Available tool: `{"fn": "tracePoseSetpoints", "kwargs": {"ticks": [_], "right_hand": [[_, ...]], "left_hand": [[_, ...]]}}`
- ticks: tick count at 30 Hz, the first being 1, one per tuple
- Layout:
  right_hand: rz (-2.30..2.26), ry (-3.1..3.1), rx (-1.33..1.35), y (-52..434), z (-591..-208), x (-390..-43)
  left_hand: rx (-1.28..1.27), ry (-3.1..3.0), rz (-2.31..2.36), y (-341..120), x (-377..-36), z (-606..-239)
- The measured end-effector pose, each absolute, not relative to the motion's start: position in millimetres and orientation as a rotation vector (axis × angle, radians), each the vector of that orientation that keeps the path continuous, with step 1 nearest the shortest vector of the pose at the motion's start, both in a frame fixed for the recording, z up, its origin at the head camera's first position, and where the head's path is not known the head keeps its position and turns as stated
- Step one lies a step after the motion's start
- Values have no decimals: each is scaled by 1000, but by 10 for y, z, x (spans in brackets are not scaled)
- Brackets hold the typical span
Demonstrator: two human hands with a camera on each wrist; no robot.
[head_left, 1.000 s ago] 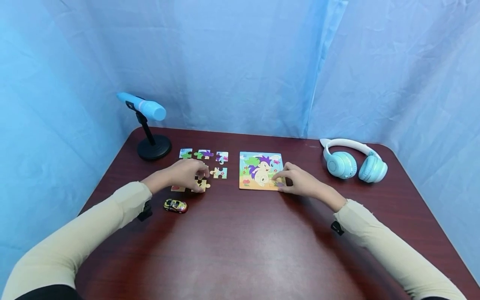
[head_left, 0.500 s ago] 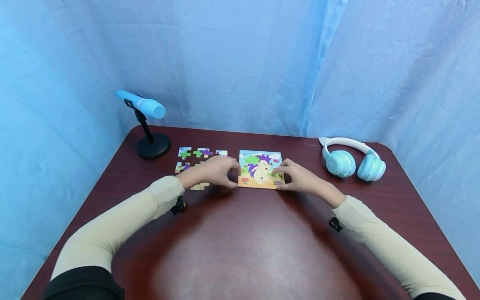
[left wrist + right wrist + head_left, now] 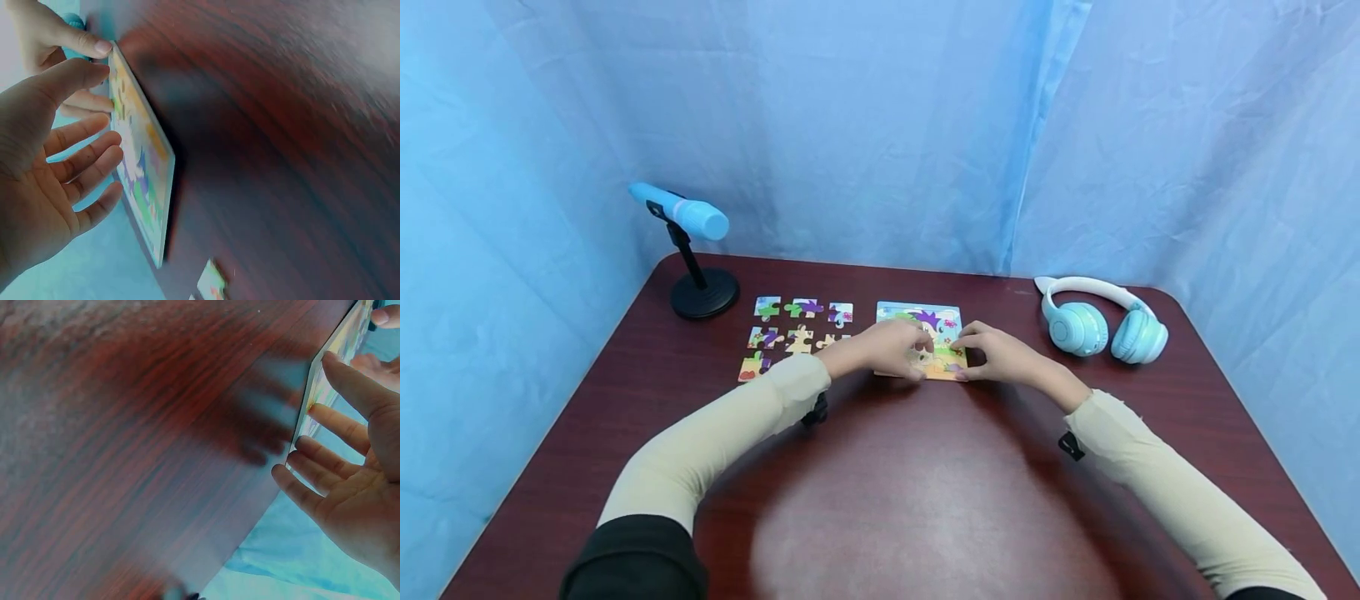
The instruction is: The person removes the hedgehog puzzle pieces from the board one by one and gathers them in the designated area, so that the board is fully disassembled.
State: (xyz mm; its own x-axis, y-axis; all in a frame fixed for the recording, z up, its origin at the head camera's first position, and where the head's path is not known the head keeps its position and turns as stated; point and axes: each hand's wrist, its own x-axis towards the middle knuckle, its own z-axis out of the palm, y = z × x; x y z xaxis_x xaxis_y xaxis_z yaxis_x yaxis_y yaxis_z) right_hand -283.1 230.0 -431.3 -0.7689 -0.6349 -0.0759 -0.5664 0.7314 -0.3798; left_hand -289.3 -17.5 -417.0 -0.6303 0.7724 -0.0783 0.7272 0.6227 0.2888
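1. The puzzle board (image 3: pixel 946 321) lies flat on the dark red worktop (image 3: pixel 910 492), a little right of centre and toward the far side.
2. The left hand (image 3: pixel 891 348) is over the near left part of the board; its grip is released, and the left wrist view shows the fingers (image 3: pixel 84 169) fairly straight and spread just above the picture.
3. The right hand (image 3: pixel 1000 354) sits at the board's near right corner, its grip also released; in the right wrist view its fingers (image 3: pixel 331 428) are extended, with the tips against the board's edge.
4. The two hands are close together over the board, thumbs nearly meeting.
5. Loose puzzle pieces (image 3: pixel 790 329) lie in rows just left of the board, apart from it.
6. A blue microphone (image 3: pixel 681 212) on a black round stand sits at the far left corner.
7. Pale blue headphones (image 3: pixel 1101 321) rest to the right of the board, well apart from the right hand.
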Motion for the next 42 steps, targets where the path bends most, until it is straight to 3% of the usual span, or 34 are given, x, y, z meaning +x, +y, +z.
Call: {"fn": "tracePoseSetpoints", "kwargs": {"ticks": [17,42], "right_hand": [[-499,2738,-994,2301,-4341,-2845],[-521,2732,-988,2306,-4322,-2843]], "left_hand": [[1123,2690,319,14,-2873,-4246],[989,2529,673,84,-2967,-4272]]}}
